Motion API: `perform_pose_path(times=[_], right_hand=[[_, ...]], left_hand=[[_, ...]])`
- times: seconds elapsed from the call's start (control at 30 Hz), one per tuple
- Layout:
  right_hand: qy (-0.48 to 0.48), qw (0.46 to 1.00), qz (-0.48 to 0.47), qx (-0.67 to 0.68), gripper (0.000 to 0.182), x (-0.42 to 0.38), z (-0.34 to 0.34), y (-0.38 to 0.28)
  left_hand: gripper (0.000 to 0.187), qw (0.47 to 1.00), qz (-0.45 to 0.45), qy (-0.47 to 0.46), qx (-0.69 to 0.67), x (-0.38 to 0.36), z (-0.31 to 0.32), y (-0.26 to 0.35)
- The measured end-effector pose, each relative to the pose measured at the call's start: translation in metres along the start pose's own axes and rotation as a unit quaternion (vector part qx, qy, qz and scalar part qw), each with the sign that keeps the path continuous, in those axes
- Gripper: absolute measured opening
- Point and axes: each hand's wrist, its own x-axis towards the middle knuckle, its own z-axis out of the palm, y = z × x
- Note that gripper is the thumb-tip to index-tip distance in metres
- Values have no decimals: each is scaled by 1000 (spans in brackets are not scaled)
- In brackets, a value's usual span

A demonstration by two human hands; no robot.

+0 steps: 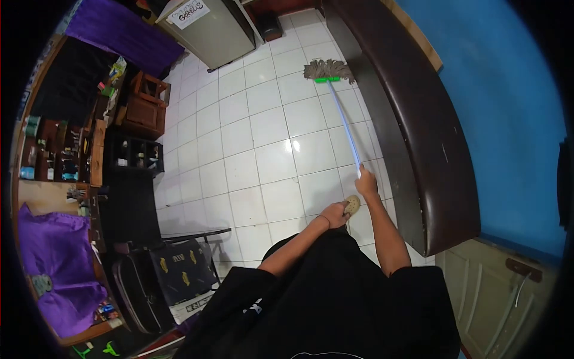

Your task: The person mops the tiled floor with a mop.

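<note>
My right hand [367,181] is wrapped around the pale blue handle of a mop [343,116]. The handle slants forward to a green clamp [327,79] and a grey string mop head [329,69], spread on the white tiles beside the base of the bench. My left hand [336,215] is low in front of my body, its fingers curled; whether anything lies inside them is hidden. Just beyond it, a tan clog [353,205] shows on my foot.
A long dark brown padded bench [418,119] runs along the blue wall at right. At left stand shelves [57,149], a black crate [136,154], a wooden cabinet [143,113] and a chair [182,266]. A small fridge [206,36] stands at the back.
</note>
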Motion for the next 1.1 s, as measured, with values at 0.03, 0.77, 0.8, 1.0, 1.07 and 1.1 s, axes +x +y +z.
perform_pose_path(times=[0.03, 0.77, 0.8, 1.0, 1.07, 1.1], right_hand=[[8, 1000, -1, -12, 51, -24, 3, 9], [55, 984, 164, -28, 37, -495, -152, -54], [47, 984, 166, -43, 37, -497, -150, -45], [3, 994, 104, -42, 40, -464, -133, -16], [-2, 985, 169, -38, 40, -424, -136, -42], [11, 992, 117, -41, 39, -401, -134, -45]], left_hand=[[42, 1000, 13, 2, 9, -2, 2, 1], [58, 923, 294, -246, 42, -131, 134, 37], [58, 925, 290, -242, 33, -127, 131, 39], [66, 925, 145, -312, 162, -111, 104, 16], [68, 951, 69, -278, 120, -104, 92, 0], [66, 960, 51, -255, 106, -99, 85, -6]])
